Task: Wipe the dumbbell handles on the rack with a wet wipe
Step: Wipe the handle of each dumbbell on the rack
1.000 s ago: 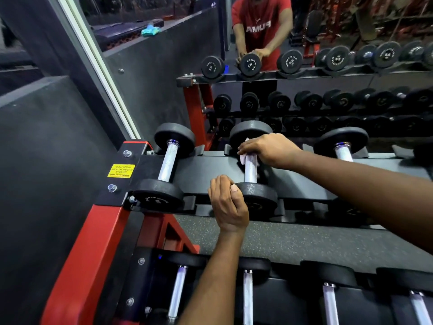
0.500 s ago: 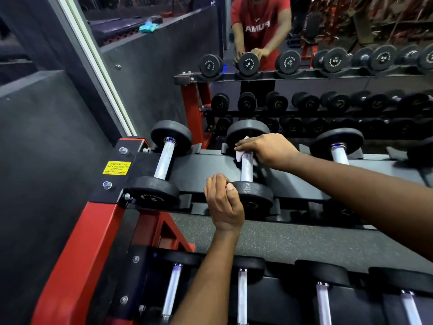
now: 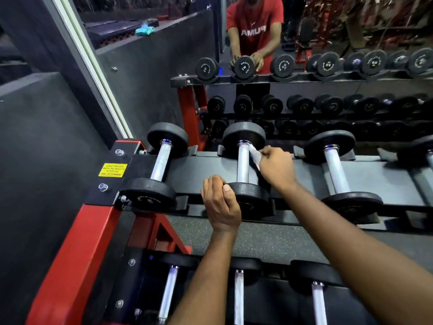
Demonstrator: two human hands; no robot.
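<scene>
Right hand (image 3: 276, 167) pinches wet wipe (image 3: 255, 156), wipe touching right side of handle (image 3: 243, 165) on second dumbbell (image 3: 243, 134). Left hand (image 3: 221, 205) fingers curled round its near end, on rack (image 3: 199, 167).

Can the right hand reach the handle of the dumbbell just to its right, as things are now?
Probably yes: the right hand, pinching the wet wipe, is beside that bare handle, with only open rack between them.

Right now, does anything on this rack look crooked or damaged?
Nothing stands out: dumbbells lie parallel on the rack, right hand holds the wet wipe at the second dumbbell, left hand grips its near head.
</scene>
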